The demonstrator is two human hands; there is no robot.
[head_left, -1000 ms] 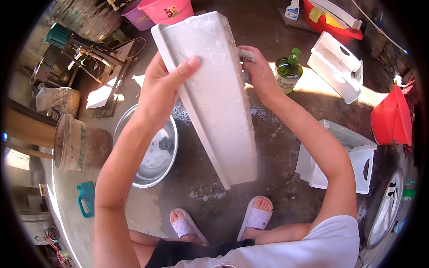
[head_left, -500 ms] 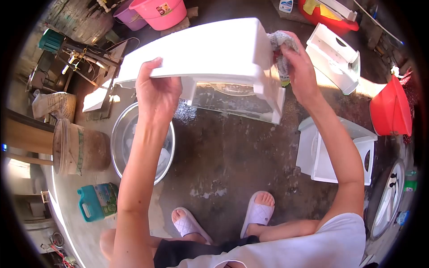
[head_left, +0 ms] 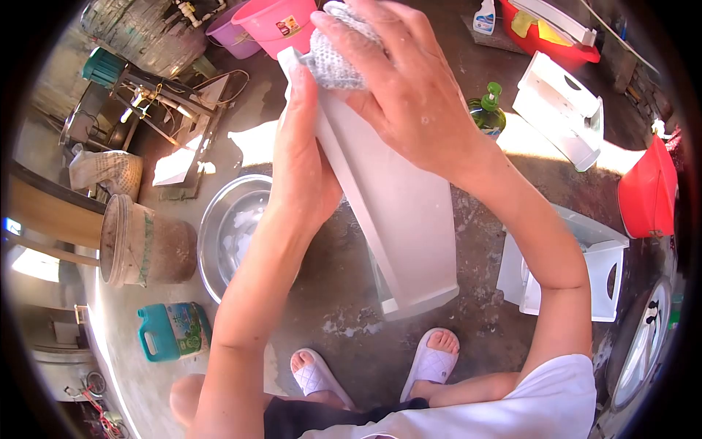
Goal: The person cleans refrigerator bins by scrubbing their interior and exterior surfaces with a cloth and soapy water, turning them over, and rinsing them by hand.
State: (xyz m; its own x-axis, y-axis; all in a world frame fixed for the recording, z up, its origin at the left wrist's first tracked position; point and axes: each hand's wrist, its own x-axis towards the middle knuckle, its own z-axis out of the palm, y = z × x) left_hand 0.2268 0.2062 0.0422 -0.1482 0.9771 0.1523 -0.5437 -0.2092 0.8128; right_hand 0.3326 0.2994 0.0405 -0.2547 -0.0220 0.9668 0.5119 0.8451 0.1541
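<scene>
A white plastic drawer [head_left: 398, 219] with a clear panel along its lower edge hangs tilted above the floor, its long side slanting down toward my feet. My left hand [head_left: 307, 154] grips its edge, thumb up along the near rim, the other fingers mostly hidden behind. Pressed against the drawer's top end is a grey knitted cloth [head_left: 340, 62], held under the bent fingers of my right hand [head_left: 409, 88]. Two similar white drawers lie on the right, one farther off [head_left: 556, 102] and one nearer [head_left: 523, 271].
A metal basin [head_left: 207, 241] with water stands left of the drawer. Around it are a teal jug [head_left: 157, 333] and a dirty bucket [head_left: 157, 245]. Green bottle [head_left: 488, 113], red bucket [head_left: 651, 190] and red tub [head_left: 556, 51] are on the right; pink tub [head_left: 274, 25] behind.
The drawer has turned from lying crosswise to pointing down toward my feet. My right hand and the cloth have moved left onto its upper end; my left hand has shifted right.
</scene>
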